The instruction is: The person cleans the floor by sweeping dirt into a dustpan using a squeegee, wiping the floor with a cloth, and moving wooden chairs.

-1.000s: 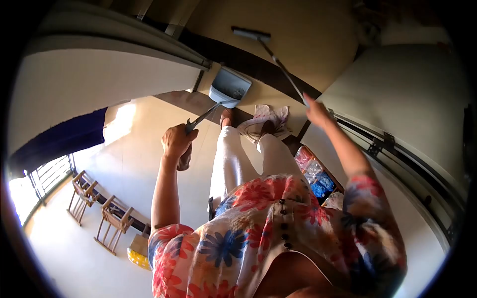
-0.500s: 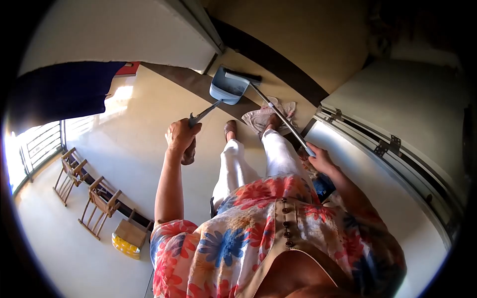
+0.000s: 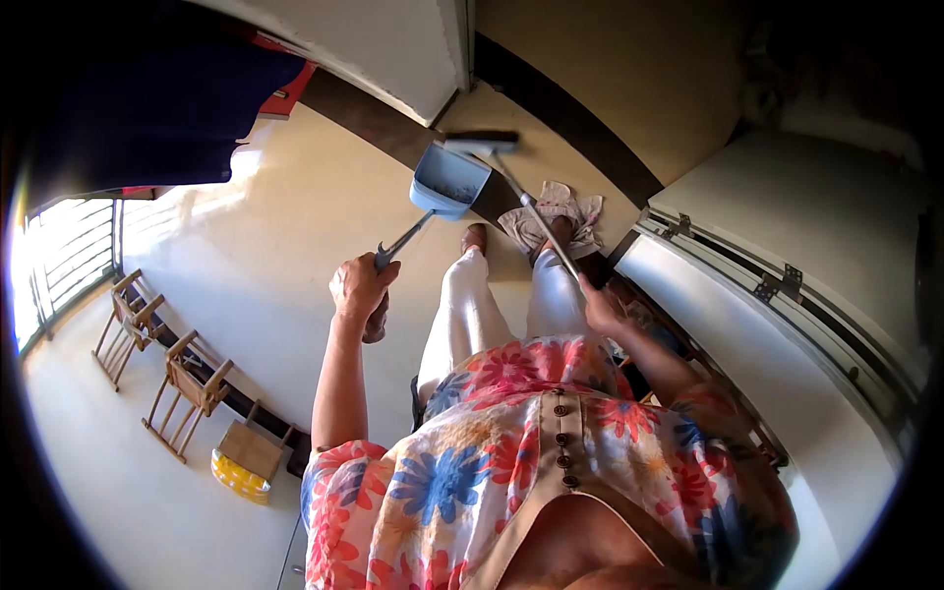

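My left hand (image 3: 360, 293) is wrapped round the grey-blue handle of a long-handled dustpan (image 3: 442, 204). The light-blue pan is on the floor past my feet, with greyish debris inside it. In my closed right hand (image 3: 602, 307) is the metal stick of a broom (image 3: 531, 205). Its wide head with dark bristles, a little blurred, is just beyond the pan's far right edge. A pale, stained cloth (image 3: 568, 208) lies bunched around my right shoe.
Wooden chairs (image 3: 192, 383) and a yellow dotted item (image 3: 241, 477) stand at left, near a barred opening (image 3: 74, 256). Dark blue fabric (image 3: 167, 108) hangs at upper left. A white door or panel edge (image 3: 433, 74) is ahead; a hinged white cabinet (image 3: 787, 265) is at right.
The broom head has moved slightly away from me, off the pan's edge, showing more of the pan's inside. My right hand has shifted left and my view has turned slightly.
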A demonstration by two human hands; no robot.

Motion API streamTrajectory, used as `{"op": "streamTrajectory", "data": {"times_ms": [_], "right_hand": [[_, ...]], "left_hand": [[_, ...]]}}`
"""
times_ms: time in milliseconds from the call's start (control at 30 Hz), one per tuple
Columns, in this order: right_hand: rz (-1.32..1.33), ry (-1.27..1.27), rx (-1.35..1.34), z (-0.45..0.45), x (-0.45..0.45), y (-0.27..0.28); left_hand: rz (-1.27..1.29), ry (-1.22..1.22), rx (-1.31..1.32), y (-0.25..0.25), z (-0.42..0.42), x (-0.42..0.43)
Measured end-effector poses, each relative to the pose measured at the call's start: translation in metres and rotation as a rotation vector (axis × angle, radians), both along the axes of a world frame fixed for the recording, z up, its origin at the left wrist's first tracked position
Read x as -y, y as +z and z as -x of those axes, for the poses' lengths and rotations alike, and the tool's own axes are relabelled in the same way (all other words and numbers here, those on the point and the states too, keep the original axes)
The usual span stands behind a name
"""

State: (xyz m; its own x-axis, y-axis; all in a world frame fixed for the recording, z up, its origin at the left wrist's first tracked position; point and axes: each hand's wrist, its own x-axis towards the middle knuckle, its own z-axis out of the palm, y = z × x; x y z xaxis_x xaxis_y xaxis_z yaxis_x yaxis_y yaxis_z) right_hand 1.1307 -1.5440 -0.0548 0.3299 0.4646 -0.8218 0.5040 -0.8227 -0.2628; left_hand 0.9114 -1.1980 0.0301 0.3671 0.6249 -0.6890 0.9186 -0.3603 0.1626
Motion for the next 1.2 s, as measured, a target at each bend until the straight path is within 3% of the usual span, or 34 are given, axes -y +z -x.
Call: {"op": "streamTrajectory", "data": {"times_ms": [167, 200, 233, 300, 433, 633, 733, 833, 933, 1000, 1100, 1167, 1200], "right_hand": [[-0.192, -0.131, -0.015, -0.012, 0.036, 0.039], [-0.105, -0.164, -0.027, -0.016, 0.026, 0.051], [-0.204, -0.06, 0.086, -0.02, 0.031, 0.036], [-0.254, -0.133, 0.116, -0.026, 0.008, 0.022], [-0.064, -0.076, 0.154, -0.015, -0.046, -0.015], [0.106, 0.143, -0.135, 0.022, -0.035, 0.03], [-0.43, -0.01, -0.23, 0.014, 0.016, 0.012], [-0.239, -0.165, -0.244, 0.011, 0.021, 0.059], [-0.193, -0.327, -0.14, 0.012, 0.035, 0.06], [0.055, -0.548, -0.163, 0.013, -0.003, 0.071], [-0.067, -0.503, -0.069, 0.023, 0.017, 0.018], [-0.025, -0.521, -0.16, 0.033, 0.027, 0.006], [-0.371, -0.29, -0.019, 0.043, 0.042, 0.001]], "left_hand": [[-0.043, -0.033, -0.026, -0.006, 0.017, -0.001], [-0.048, -0.027, -0.014, -0.006, 0.023, -0.002], [-0.053, -0.021, -0.001, -0.005, 0.033, -0.002], [-0.063, -0.006, -0.008, -0.002, 0.049, -0.001], [-0.091, 0.026, -0.057, 0.002, 0.076, 0.002], [-0.064, 0.046, -0.081, -0.004, 0.095, -0.002], [-0.046, 0.054, -0.074, -0.008, 0.102, -0.005], [-0.058, 0.008, -0.097, -0.008, 0.106, -0.006], [-0.05, -0.054, -0.094, -0.004, 0.112, -0.013], [-0.043, -0.095, -0.094, -0.005, 0.119, -0.022], [-0.031, -0.14, -0.118, 0.0, 0.121, -0.029], [-0.037, -0.167, -0.112, 0.0, 0.122, -0.032], [-0.036, -0.16, -0.123, 0.0, 0.12, -0.03]]}}
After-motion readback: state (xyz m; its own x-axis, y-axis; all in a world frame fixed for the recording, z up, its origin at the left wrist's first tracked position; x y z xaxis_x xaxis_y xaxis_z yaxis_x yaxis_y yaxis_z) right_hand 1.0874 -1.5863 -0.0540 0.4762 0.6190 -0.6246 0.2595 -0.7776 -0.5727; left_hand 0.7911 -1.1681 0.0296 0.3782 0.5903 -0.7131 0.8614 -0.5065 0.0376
